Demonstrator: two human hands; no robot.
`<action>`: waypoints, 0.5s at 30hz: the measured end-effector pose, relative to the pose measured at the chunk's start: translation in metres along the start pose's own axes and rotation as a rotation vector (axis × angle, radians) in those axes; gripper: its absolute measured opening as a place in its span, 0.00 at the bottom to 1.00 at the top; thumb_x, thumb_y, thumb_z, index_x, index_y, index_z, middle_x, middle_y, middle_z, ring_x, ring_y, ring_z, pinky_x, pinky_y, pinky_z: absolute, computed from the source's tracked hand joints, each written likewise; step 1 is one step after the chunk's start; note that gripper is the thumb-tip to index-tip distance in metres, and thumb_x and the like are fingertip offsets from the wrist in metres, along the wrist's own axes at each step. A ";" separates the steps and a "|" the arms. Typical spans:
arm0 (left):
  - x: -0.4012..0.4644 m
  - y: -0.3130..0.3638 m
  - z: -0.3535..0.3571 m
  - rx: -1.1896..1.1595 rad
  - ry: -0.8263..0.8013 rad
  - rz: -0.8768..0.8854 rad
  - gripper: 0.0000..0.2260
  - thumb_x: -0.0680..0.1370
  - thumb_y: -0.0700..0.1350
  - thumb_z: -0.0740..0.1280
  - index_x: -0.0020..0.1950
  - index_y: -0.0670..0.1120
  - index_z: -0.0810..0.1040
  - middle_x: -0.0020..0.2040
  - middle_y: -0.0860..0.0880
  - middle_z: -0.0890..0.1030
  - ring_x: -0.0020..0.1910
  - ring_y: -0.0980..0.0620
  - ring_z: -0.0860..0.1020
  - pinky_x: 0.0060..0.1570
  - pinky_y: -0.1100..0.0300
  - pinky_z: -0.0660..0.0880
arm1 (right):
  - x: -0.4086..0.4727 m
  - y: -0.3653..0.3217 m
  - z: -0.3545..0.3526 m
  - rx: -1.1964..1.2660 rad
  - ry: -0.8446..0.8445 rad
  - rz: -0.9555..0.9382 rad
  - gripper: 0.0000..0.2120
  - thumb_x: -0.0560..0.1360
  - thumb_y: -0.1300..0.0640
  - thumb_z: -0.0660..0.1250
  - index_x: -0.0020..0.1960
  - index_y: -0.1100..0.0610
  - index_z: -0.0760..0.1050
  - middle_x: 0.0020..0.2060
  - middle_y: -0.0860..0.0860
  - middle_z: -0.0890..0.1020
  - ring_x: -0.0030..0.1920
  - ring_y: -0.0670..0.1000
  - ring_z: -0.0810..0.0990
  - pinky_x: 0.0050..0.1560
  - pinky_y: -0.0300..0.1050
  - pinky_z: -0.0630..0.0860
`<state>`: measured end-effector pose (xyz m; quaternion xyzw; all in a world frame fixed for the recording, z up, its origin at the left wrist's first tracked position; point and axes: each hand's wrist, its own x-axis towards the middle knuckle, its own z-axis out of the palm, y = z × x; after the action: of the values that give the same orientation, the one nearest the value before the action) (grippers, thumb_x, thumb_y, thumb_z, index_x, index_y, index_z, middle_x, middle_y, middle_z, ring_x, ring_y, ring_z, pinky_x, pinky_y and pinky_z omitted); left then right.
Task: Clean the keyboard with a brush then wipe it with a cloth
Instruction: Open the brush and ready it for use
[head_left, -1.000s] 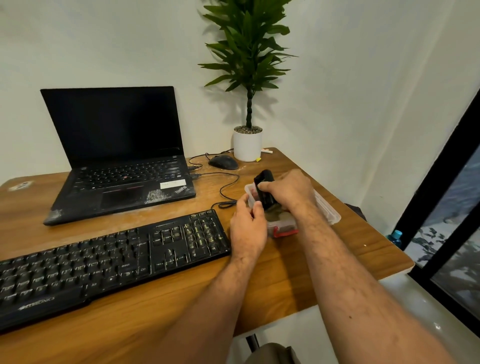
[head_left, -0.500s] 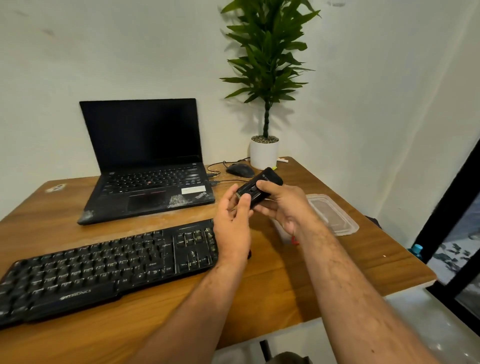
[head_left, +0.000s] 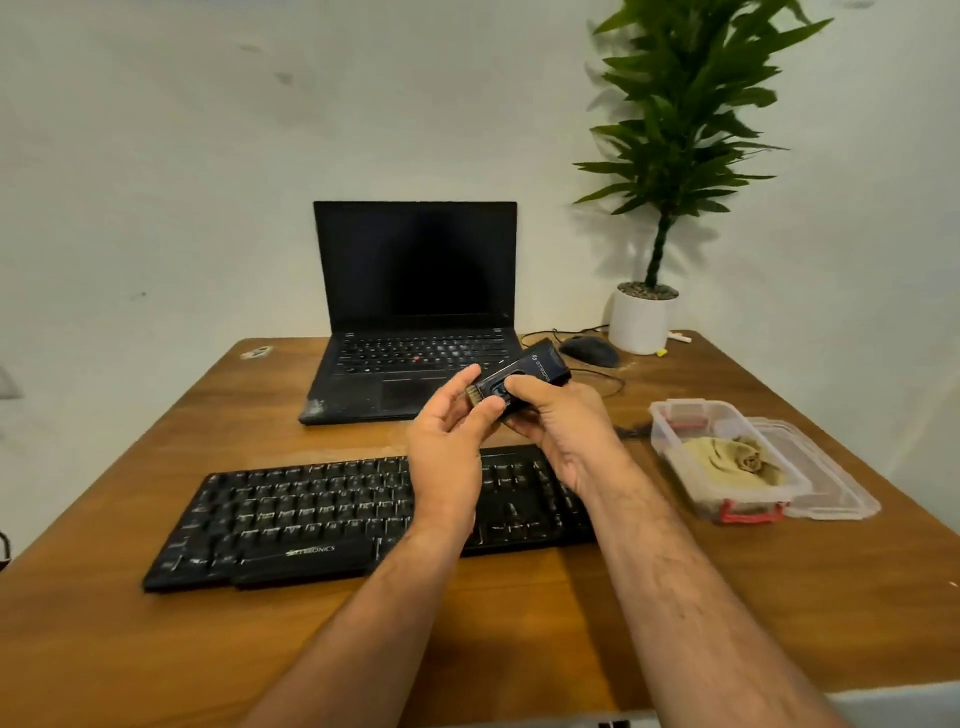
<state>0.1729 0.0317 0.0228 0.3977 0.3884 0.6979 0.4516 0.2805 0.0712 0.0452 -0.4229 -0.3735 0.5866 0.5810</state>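
Observation:
A black keyboard (head_left: 311, 519) lies across the wooden desk (head_left: 519, 649) in front of me. Above its right half I hold a small dark brush case (head_left: 530, 371) with both hands. My right hand (head_left: 561, 426) grips its body, thumb on top. My left hand (head_left: 447, 441) pinches the end where short bristles (head_left: 474, 393) show. A beige cloth (head_left: 727, 457) lies crumpled in a clear plastic box (head_left: 680, 462) with a red latch, to the right of the keyboard.
An open black laptop (head_left: 415, 322) stands behind the keyboard. A black mouse (head_left: 589, 351) with its cable and a potted plant (head_left: 644, 317) sit at the back right. The box's clear lid (head_left: 831, 488) lies beside the box near the right edge.
Both hands lifted the brush case out of the plastic box and carried it left, to above the keyboard. The view turned right to left, bringing the box and its cloth into sight.

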 end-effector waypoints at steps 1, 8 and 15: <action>0.001 0.003 -0.006 -0.013 0.005 -0.004 0.18 0.77 0.34 0.70 0.65 0.49 0.79 0.52 0.47 0.86 0.55 0.51 0.84 0.56 0.55 0.81 | 0.000 0.003 0.005 0.001 -0.019 -0.004 0.12 0.74 0.67 0.71 0.58 0.64 0.80 0.50 0.60 0.86 0.51 0.55 0.85 0.47 0.48 0.82; 0.002 0.013 -0.034 -0.084 0.121 -0.102 0.18 0.74 0.32 0.72 0.61 0.47 0.82 0.50 0.45 0.86 0.51 0.48 0.85 0.53 0.54 0.82 | -0.007 0.025 0.036 -0.013 -0.121 -0.027 0.09 0.74 0.70 0.69 0.52 0.61 0.81 0.46 0.58 0.86 0.48 0.57 0.85 0.54 0.58 0.82; 0.002 0.023 -0.047 -0.158 0.210 -0.179 0.17 0.73 0.31 0.74 0.58 0.47 0.84 0.49 0.47 0.87 0.49 0.49 0.86 0.51 0.54 0.82 | -0.014 0.040 0.047 0.139 -0.196 0.066 0.09 0.77 0.68 0.68 0.57 0.64 0.80 0.46 0.56 0.87 0.49 0.53 0.85 0.56 0.50 0.80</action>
<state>0.1223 0.0179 0.0255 0.2496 0.4112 0.7209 0.4988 0.2218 0.0577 0.0261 -0.3344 -0.3729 0.6685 0.5498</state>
